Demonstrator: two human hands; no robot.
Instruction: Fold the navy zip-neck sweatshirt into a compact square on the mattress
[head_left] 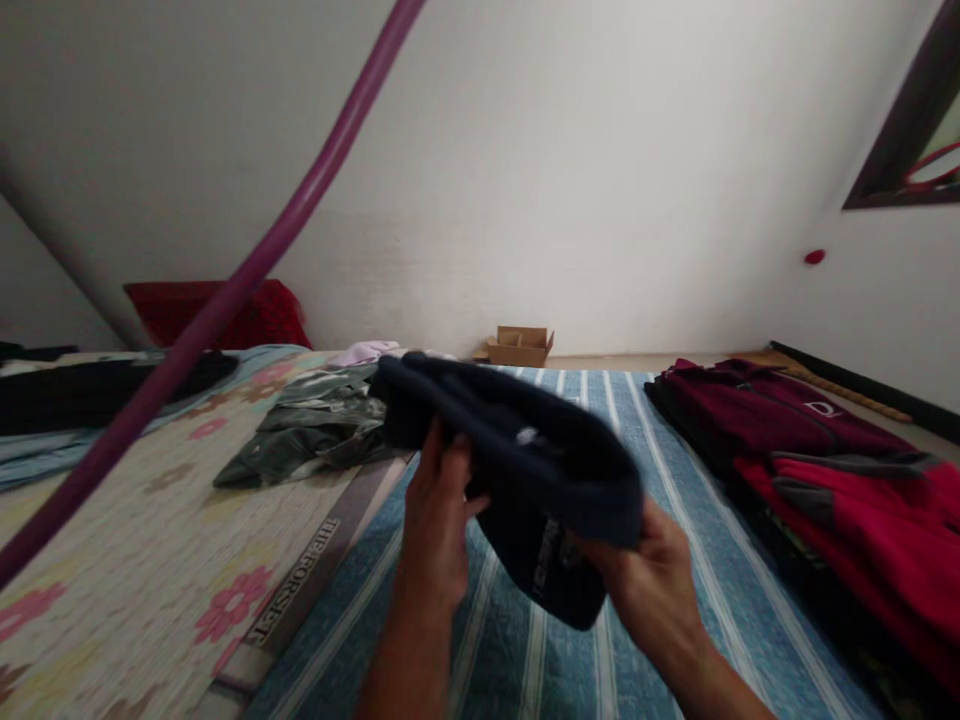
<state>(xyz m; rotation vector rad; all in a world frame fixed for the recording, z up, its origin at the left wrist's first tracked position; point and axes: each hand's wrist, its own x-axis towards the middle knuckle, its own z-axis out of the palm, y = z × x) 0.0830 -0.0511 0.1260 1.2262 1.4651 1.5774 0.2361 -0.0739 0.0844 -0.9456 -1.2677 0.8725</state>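
Note:
A folded navy garment (517,430) with small white lettering is held up above the blue striped sheet (487,640), tilted down to the right and slightly blurred. My left hand (439,515) grips its lower left side, some fingers hidden beneath the cloth. At the right end, my right hand (649,570) pinches the edge, its thumb under the fabric. A flap with white print hangs between both hands. Which kind of garment this is cannot be told.
Folded maroon (742,405) and red clothes (870,510) lie stacked at right. Left are a crumpled grey-green garment (322,410) on a floral sheet (172,500) and dark clothes (112,385). A purple pole (277,230) crosses the upper left. A cardboard box (519,347) stands by the wall.

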